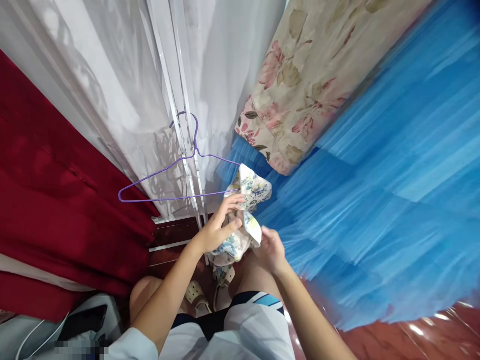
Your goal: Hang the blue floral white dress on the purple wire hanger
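Observation:
A white garment [233, 245] with a blue and yellow floral print hangs bunched between my hands; its exact kind is hard to tell. Its upper part covers the right end of a purple wire hanger [157, 174], whose left end is bare. My left hand [219, 227] rests against the cloth just below the hanger's bottom bar, fingers stretched and thumb apart. At the garment's right edge my right hand [272, 249] is closed, thumb and forefinger pinching a white fold. Some of its fingers are hidden.
The hanger's hook sits at white upright poles [182, 80] before a white curtain [232, 60]. Red cloth [56, 175] hangs left; a floral fabric [296, 95] and blue tulle [375, 200] hang right. A phone [84, 322] lies lower left. My legs are below.

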{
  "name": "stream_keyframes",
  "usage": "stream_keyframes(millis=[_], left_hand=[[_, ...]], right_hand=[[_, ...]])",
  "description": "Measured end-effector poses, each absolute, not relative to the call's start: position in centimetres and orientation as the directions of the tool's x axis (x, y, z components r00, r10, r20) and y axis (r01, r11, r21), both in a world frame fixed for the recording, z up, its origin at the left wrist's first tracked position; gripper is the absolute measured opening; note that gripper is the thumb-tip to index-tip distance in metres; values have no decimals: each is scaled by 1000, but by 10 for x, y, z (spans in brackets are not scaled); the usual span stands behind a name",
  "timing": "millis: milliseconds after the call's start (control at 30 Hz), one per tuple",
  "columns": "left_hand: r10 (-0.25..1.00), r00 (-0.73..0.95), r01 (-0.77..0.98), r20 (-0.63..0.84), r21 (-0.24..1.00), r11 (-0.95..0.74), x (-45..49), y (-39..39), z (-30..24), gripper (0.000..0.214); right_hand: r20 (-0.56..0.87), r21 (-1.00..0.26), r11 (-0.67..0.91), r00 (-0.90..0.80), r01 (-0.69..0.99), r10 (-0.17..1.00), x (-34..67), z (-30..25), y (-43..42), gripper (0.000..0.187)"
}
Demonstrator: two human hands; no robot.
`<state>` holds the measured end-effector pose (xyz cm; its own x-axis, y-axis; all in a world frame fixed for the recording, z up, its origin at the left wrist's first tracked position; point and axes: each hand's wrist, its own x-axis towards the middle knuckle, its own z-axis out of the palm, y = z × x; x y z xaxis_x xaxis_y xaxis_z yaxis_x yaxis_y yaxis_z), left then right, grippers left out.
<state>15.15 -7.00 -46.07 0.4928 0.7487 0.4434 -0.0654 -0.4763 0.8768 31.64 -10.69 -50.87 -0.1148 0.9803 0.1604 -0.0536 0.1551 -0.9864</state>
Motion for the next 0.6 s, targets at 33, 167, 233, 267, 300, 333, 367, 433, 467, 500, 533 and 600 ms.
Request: stream_keyframes(millis=[33, 167, 233, 267, 300, 333, 367, 433, 467, 500, 533, 600], left_hand=[[741, 518, -45, 428, 878, -476, 152, -66, -466, 49], [670, 674, 162, 311, 822, -545, 150, -56, -493, 37], [653, 711, 255, 262, 769, -586, 146, -56, -508, 32], [648, 723, 289, 241, 746, -600, 142, -58, -516, 31], [647, 731, 321, 218, 727, -608, 136, -60, -523, 31], [654, 731, 355, 196, 709, -609, 128, -62, -530, 32], [670, 721, 395, 174, 691, -605, 118, -64, -536, 34], [720, 682, 496, 128, 641, -585, 90, -68, -546, 36], [747, 656, 551, 108, 608, -572, 72, -68, -549, 35], [778, 622, 607, 95, 569, -555, 52, -67, -552, 34], [813, 575, 665, 90, 527, -529, 30, -65, -553, 30], [887, 450, 778, 108, 440, -448, -16, -60, -549, 22]], right_hand=[[112, -992, 104, -113, -74, 987, 320, -507, -110, 71], [-16, -992, -56, -318, -116, 948, 341, -493, -117, 71], [-40, -994, -81, -472, -68, 881, 355, -484, -117, 49], [-53, -996, -85, -529, -38, 847, 361, -480, -116, 40], [-60, -997, -82, -570, -13, 819, 367, -476, -114, 35], [-61, -997, -74, -598, 3, 799, 372, -472, -112, 33], [-57, -998, -64, -618, 11, 784, 376, -468, -109, 33], [-55, -998, -35, -635, 44, 770, 382, -460, -102, 34], [-56, -997, -11, -626, 75, 778, 383, -456, -98, 34], [-56, -993, 19, -607, 115, 793, 383, -453, -94, 34], [-48, -985, 57, -582, 161, 812, 380, -450, -90, 31], [-1, -950, 165, -531, 264, 847, 369, -445, -80, 27]])
